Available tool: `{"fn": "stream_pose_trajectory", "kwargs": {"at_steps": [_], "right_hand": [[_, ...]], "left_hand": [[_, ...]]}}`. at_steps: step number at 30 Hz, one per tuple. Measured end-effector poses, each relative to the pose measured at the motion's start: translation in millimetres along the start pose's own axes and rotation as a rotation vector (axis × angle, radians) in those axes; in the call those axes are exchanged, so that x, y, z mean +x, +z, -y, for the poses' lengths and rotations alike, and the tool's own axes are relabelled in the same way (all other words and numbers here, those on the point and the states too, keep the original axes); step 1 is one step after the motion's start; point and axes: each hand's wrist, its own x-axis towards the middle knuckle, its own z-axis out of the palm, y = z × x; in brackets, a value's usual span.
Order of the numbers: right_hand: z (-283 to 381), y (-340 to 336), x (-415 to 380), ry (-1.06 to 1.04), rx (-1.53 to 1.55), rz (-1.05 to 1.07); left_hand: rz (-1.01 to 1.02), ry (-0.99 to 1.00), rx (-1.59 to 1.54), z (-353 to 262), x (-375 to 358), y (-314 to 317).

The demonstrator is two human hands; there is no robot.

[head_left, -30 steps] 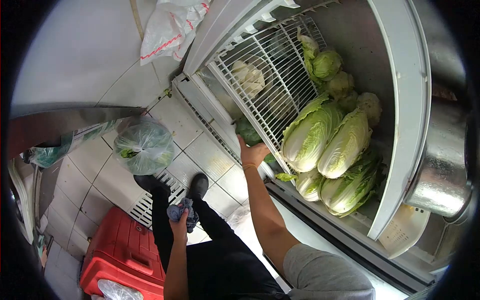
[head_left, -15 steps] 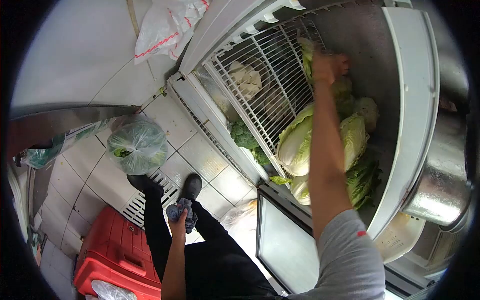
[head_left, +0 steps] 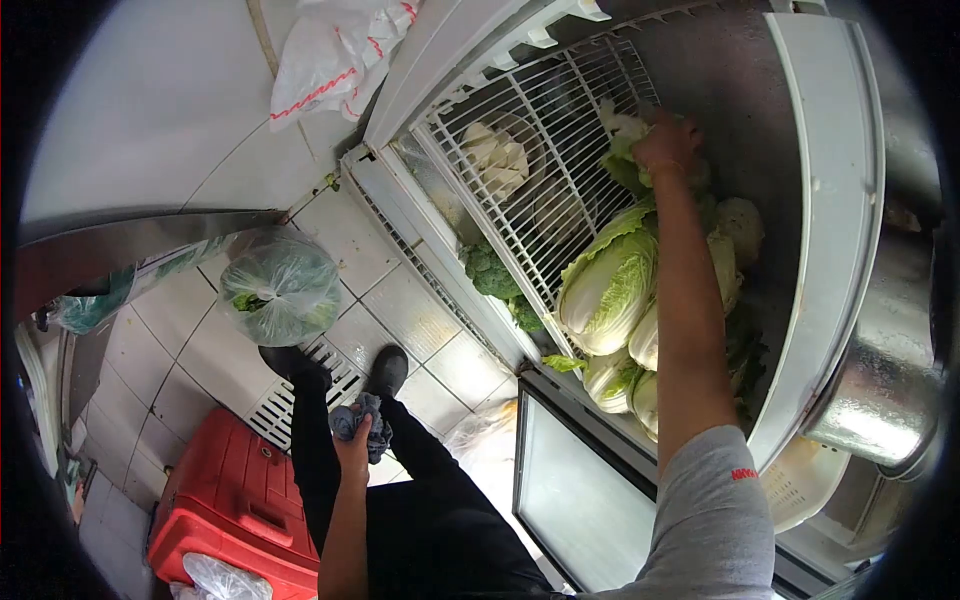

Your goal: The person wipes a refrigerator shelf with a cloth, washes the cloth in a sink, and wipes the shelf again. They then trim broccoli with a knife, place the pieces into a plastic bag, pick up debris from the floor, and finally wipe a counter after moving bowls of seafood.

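Observation:
My left hand (head_left: pixel 351 452) is closed around a crumpled grey cloth (head_left: pixel 367 424), held low in front of my legs. My right hand (head_left: pixel 668 145) reaches deep into the open refrigerator, its fingers curled over a pale green leafy vegetable (head_left: pixel 624 138) at the back of the wire shelf (head_left: pixel 560 150). The fingertips are partly hidden. Below that hand, several napa cabbages (head_left: pixel 612 290) are piled on the shelf, some of them behind my forearm. A round pale vegetable (head_left: pixel 740 230) lies against the right side of the pile.
Broccoli (head_left: pixel 489 270) shows beneath the wire shelf. The refrigerator door (head_left: pixel 585 480) stands open. A tied clear bag of greens (head_left: pixel 280 285) is left of my feet, above a red cooler box (head_left: pixel 235 500). A metal pot (head_left: pixel 885 350) stands at the far right.
My right hand has shifted slightly down and right, and the leafy vegetable beside it has turned, showing more pale leaf. My left hand still holds the cloth.

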Motion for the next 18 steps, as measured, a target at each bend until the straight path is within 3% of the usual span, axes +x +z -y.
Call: {"fn": "stream_pose_trajectory", "kwargs": {"at_steps": [5,7,10,13,15,16,18], "right_hand": [[-29.8,29.4,-8.4,0.048,0.007,-0.065],[-58.5,86.1,20.4,-0.085,-0.063,0.428],[-54.2,64.0,20.9,-0.143,0.019,0.611],[-38.2,40.0,35.0,-0.338,-0.001,0.605],[-15.1,-7.2,17.5,-0.299,0.088,0.479],[-10.6,3.5,19.1,-0.299,0.088,0.484],[1.4,36.3,26.7,-0.468,-0.013,0.237]], "left_hand": [[-0.013,0.034,-0.011,-10.8,-1.1,2.5],[0.023,0.022,-0.027,-19.0,-3.8,5.5],[0.0,0.013,-0.015,-20.5,-5.2,7.3],[0.02,0.001,-0.06,-14.7,-5.7,4.9],[0.017,0.031,-0.046,1.2,0.0,-4.2],[0.015,0.061,-0.031,2.6,-0.3,-5.9],[0.041,0.003,-0.046,-5.5,-4.4,-6.8]]}}
